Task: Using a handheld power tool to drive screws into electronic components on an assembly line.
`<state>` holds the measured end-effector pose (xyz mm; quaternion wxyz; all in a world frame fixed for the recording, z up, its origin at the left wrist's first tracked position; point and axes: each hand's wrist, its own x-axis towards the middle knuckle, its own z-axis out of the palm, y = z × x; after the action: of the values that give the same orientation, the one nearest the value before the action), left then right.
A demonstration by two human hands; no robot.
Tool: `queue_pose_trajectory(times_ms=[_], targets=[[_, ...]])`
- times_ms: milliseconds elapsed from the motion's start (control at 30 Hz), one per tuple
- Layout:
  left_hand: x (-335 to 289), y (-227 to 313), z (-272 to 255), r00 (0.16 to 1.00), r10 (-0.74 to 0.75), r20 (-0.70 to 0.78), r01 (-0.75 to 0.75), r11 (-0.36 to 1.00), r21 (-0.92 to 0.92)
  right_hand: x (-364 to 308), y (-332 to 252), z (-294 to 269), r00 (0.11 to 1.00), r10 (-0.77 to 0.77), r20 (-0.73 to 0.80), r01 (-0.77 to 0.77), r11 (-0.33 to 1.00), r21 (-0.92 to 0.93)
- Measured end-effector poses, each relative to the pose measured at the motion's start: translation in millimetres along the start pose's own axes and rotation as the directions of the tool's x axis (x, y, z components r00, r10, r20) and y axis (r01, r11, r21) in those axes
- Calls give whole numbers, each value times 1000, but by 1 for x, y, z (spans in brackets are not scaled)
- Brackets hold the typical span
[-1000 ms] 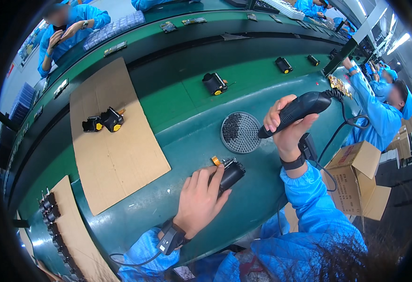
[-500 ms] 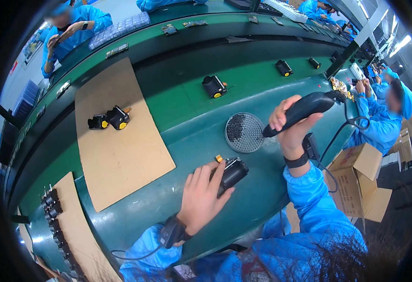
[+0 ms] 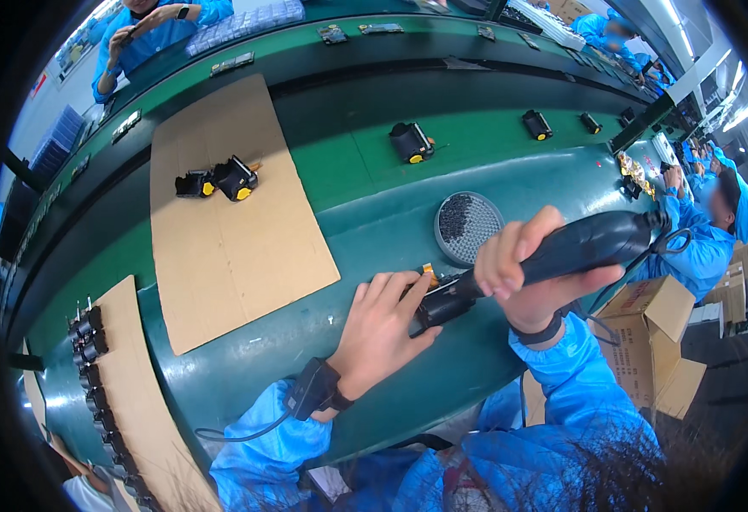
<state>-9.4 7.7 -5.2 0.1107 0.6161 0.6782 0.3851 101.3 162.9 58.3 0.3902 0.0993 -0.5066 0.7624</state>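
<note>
My right hand [image 3: 523, 282] is wrapped round a black electric screwdriver [image 3: 600, 243], held tilted with its narrow end pointing down-left. That end meets or overlaps the right side of a small black plastic housing [image 3: 447, 309] on the green bench; my hand and the tool partly cover the contact. My left hand [image 3: 380, 331] grips the housing's left side, thumb on the near edge and fingers over the far side. An orange flex strip [image 3: 429, 270] sticks up beside my fingertips. Just beyond, a round grey dish [image 3: 489, 232] with dimples holds many tiny dark screws.
On a cardboard sheet [image 3: 212, 247] at left lie two black housings [image 3: 236, 177] with yellow parts. More housings [image 3: 411, 142] sit on the green conveyor. A row of black parts [image 3: 94, 371] lines another cardboard strip. An open carton [image 3: 647, 341] stands at right; co-workers sit beyond.
My right hand has lowered the screwdriver toward the housing, swinging its narrow end down-left. My left hand keeps hold of the housing. The whole view has shifted slightly.
</note>
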Motion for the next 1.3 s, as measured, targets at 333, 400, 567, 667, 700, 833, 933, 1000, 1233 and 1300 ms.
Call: queue_pose_trajectory(times_ms=[333,400,567,667,700,833,933,1000,1233,1300], targets=[[0,-3,0,1000,-25,7,26,999,-27,-9,22,4,995,67,71,-61,994,-90],[0,-3,1,1000,-22,4,22,999,-25,-12,24,2,992,106,69,-104,994,-22],[-1,-4,2,1000,-21,-4,21,1000,-24,-13,27,1,992,110,67,-108,994,-28],[-1,-4,3,1000,-17,-9,17,1000,-25,-15,27,2,991,122,60,-118,991,-64],[-1,-4,3,1000,-14,-12,14,1000,-26,-15,27,3,990,128,54,-123,989,-86],[0,-4,3,1000,-13,-14,12,1000,-24,-13,28,4,990,124,64,-117,987,-109],[0,-4,3,1000,-13,-24,12,1000,-19,-14,32,1,988,127,82,-118,987,-109],[-1,-4,3,1000,-9,-22,9,1000,-21,-15,33,-1,980,145,135,-127,983,-133],[-2,0,3,999,-18,-33,17,1000,-14,-19,35,-6,978,172,117,-168,985,-41],[-1,3,2,1000,-16,-9,15,1000,-15,-19,34,-4,978,153,144,-144,987,-73]])
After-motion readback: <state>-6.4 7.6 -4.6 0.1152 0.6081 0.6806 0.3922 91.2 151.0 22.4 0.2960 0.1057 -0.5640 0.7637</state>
